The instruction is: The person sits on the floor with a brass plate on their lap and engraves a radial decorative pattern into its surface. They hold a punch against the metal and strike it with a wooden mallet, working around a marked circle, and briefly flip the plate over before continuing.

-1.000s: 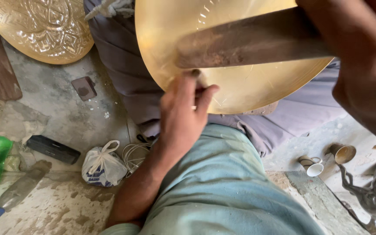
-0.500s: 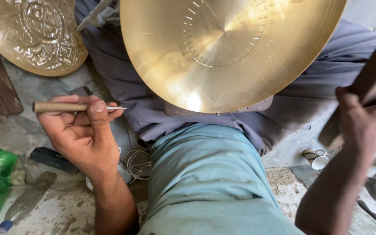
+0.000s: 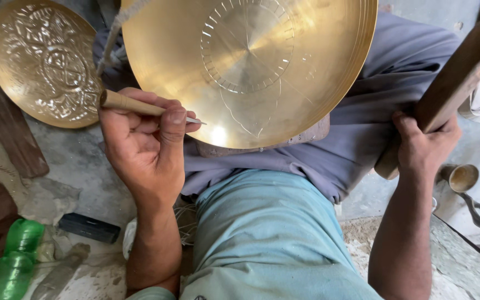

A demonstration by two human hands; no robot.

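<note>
From my remote seat I see the left hand (image 3: 143, 147) with its fingers pinched around a wooden-handled engraving tool (image 3: 134, 104), whose long axis runs from 9 o'clock to 3 o'clock, its thin metal tip just touching the lower left rim of the brass plate (image 3: 251, 72). The plate rests tilted on the lap, at 1 o'clock from that hand, with a scribed leaf outline just right of the tip, so the left hand is the nearer one. The right hand (image 3: 426, 147) sits well apart at 3 o'clock, its fingers wrapped tight around a wooden mallet (image 3: 456, 83) that slants up toward 1 o'clock. On the floor, an embossed brass plate (image 3: 43, 61) lies at 10 o'clock, and a green plastic bottle (image 3: 15, 261) at 7 o'clock; I see no label on it.
</note>
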